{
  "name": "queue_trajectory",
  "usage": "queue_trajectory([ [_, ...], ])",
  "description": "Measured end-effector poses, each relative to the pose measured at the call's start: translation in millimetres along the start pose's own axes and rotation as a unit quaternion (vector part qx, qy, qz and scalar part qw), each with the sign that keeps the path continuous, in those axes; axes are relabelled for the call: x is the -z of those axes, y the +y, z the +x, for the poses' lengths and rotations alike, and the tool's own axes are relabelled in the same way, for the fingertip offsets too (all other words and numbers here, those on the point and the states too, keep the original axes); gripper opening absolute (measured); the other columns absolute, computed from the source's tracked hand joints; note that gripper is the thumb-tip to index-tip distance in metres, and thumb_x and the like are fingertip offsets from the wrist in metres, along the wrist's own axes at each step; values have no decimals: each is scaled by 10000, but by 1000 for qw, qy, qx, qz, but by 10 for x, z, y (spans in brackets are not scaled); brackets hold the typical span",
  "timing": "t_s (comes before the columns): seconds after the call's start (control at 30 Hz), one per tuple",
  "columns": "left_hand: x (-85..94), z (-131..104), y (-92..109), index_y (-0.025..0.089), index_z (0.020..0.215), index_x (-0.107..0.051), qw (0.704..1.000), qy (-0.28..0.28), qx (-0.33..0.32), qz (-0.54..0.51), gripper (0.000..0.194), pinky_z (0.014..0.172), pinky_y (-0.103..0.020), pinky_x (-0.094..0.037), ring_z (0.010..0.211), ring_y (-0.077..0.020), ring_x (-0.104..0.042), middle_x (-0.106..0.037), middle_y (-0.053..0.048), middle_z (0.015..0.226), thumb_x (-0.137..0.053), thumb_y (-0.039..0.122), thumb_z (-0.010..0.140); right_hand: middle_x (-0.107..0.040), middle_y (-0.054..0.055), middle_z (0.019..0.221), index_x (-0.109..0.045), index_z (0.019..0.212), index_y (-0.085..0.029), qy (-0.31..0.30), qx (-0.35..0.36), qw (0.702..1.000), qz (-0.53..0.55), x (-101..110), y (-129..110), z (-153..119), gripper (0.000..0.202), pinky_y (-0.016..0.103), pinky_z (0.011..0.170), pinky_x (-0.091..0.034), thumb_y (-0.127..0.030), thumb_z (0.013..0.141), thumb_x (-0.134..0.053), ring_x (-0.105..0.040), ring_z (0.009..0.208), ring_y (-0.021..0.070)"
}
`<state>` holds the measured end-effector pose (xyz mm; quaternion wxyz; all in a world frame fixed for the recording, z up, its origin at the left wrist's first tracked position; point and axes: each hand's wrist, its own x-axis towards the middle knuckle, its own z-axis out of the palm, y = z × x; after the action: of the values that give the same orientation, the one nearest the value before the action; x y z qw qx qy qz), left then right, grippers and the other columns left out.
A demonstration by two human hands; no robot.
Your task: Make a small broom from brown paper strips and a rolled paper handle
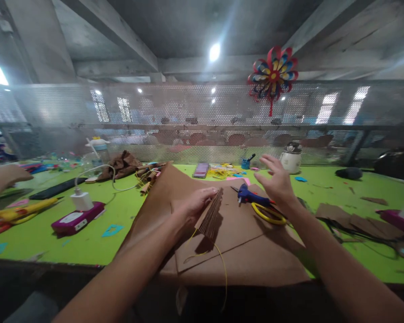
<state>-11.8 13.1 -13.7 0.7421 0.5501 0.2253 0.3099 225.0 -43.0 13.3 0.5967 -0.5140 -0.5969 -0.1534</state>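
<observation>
My left hand [202,201] is closed around a folded brown paper fan [211,217], its pleats pressed together. A yellow string [223,264] hangs from the fan's lower end. Raised to the right, my right hand [275,180] holds nothing, its fingers stretched out and apart. Just below and left of that hand lies a blue glue gun [251,195]. Beside the glue gun are yellow-handled scissors [269,214], partly covered by it. Both tools rest on a large brown paper sheet [242,262], which spreads under my hands.
On the green table [121,244], a purple power strip [77,218] with a white charger stands left. Rolled brown pieces [150,179] with yellow strings lie behind the sheet. A white bottle [291,159] stands at the back. Flat brown paper pieces [357,222] lie right.
</observation>
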Motion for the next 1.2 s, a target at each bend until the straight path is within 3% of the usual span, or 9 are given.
queue_trajectory([
  [0.13, -30, -9, 46, 122, 755, -595, 1000, 2, 2, 10, 170, 553, -245, -425, 546, -127, -553, -602, -31, 633, -653, 274, 707, -551, 132, 1229, -630, 1090, -168, -109, 127, 986, -16, -78, -267, -136, 329, 484, 1010, -353, -205, 767, -578, -469, 1171, 270],
  [0.23, -50, -26, 42, 112, 737, -608, 1000, -9, 4, 8, 148, 586, -252, -428, 554, -125, -550, -607, -31, 624, -646, 251, 703, -458, 104, 1339, -546, 1224, -223, -234, 211, 949, 1, -161, -545, -265, 464, 493, 1029, -334, -157, 766, -584, -381, 1251, 270],
  [0.37, -47, -33, -21, 106, 727, -614, 1000, -17, 0, -4, 97, 585, -235, -409, 566, -113, -543, -604, -25, 631, -627, 198, 696, -478, 77, 1319, -553, 1211, -282, -319, 259, 912, -16, -219, -726, -316, 473, 516, 993, -368, -88, 780, -551, -393, 1225, 269],
  [0.6, -39, 37, -55, 118, 804, -616, 997, -70, -10, -41, 94, 588, -224, -405, 588, -104, -529, -578, -13, 667, -591, 142, 716, -525, 81, 1255, -584, 1187, -297, -348, 287, 892, -4, -145, -756, -206, 466, 497, 888, -457, -73, 779, -574, -432, 1175, 275],
  [0.77, -44, 49, -44, 127, 878, -619, 996, -67, -19, -54, 279, 612, -237, -423, 645, -117, -556, -596, -23, 788, -635, 88, 603, -573, 72, 1163, -654, 1017, -277, -305, 298, 902, 59, -223, -709, -237, 297, 514, 896, -429, -99, 790, -582, -485, 1093, 256],
  [1.03, -77, 30, -62, 112, 802, -623, 996, -83, -7, -20, 243, 626, -220, -393, 681, -115, -538, -595, -15, 747, -645, 74, 563, -566, 77, 1089, -625, 890, -217, -333, 267, 901, 77, -206, -680, -304, 129, 456, 917, -419, -125, 804, -598, -497, 1055, 228],
  [1.2, -127, 32, -68, 140, 765, -607, 994, -103, 7, -27, 233, 604, -227, -402, 667, -124, -550, -591, -4, 737, -635, 70, 545, -599, 80, 995, -602, 844, -209, -329, 269, 902, 77, -159, -717, -356, 86, 449, 848, -445, -135, 811, -574, -511, 970, 235],
])
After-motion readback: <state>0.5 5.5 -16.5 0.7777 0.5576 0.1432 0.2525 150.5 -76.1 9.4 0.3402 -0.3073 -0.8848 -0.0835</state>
